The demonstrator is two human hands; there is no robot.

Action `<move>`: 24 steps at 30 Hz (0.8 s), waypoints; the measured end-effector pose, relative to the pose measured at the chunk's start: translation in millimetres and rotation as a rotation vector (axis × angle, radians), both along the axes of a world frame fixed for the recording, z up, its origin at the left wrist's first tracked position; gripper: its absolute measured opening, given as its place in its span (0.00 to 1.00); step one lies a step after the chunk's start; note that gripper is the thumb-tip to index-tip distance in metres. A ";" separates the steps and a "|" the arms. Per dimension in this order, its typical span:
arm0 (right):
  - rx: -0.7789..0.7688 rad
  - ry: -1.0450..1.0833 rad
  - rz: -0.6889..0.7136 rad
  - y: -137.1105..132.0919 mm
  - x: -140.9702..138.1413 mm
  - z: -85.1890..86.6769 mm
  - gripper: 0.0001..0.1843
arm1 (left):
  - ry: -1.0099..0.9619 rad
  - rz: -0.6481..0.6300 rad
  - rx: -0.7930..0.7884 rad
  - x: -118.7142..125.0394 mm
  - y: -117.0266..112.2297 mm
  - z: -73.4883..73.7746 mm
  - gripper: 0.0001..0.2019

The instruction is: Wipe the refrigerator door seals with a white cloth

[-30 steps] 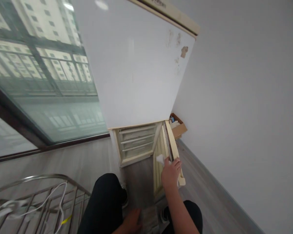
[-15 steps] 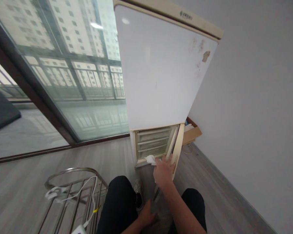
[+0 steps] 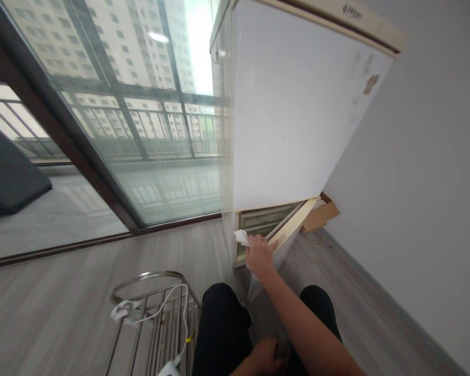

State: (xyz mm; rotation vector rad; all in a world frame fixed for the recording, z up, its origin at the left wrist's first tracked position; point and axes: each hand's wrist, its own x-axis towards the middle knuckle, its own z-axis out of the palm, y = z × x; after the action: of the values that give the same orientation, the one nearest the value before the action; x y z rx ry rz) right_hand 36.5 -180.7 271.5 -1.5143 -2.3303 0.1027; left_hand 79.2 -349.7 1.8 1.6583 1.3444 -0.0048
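Observation:
A tall white refrigerator (image 3: 293, 115) stands before me, its upper door closed. Its lower door (image 3: 293, 222) is partly swung out, and ribbed drawer fronts (image 3: 264, 219) show through the gap. My right hand (image 3: 260, 257) is closed on a crumpled white tissue (image 3: 241, 237) beside the free edge of that lower door; the fingers appear to touch the edge. Low between my knees is my left hand (image 3: 264, 356), in shadow and slightly blurred. Its fingers are not clear enough to show whether anything is in them.
A metal rack (image 3: 152, 308) with a white cable and power strip (image 3: 168, 369) stands at my left. Behind the refrigerator's right side sits an open cardboard box (image 3: 321, 214) by the wall (image 3: 423, 172). Glass sliding doors (image 3: 172, 193) lie to the left.
The lower door has swung further inward, narrowing the gap, with my right hand and the tissue beside it. My view has shifted, so the refrigerator and rack appear further right.

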 end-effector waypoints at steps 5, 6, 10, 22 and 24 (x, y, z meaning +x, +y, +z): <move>0.010 0.154 0.118 22.5 -23.1 -17.6 0.19 | 0.058 -0.004 0.019 -10.1 -1.1 9.6 0.25; 0.013 0.190 0.149 27.1 -25.3 -22.4 0.20 | 0.074 0.005 0.024 -13.4 -1.0 11.1 0.26; 0.110 0.294 0.332 37.8 -22.7 -49.5 0.23 | 0.142 0.041 0.038 -30.5 -1.7 17.4 0.24; -0.005 0.345 0.367 47.5 -19.9 -104.8 0.22 | 0.294 0.128 0.185 -65.9 -37.8 59.6 0.30; -0.070 0.321 0.386 59.2 -23.9 -94.1 0.21 | 0.361 0.177 0.253 -68.7 -44.3 72.6 0.35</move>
State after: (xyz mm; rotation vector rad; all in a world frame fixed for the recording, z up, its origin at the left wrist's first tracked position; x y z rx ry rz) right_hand 12.6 -121.6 177.3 -0.9700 -2.3354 0.4903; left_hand 10.5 -394.0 74.3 1.7998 1.8249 -0.0319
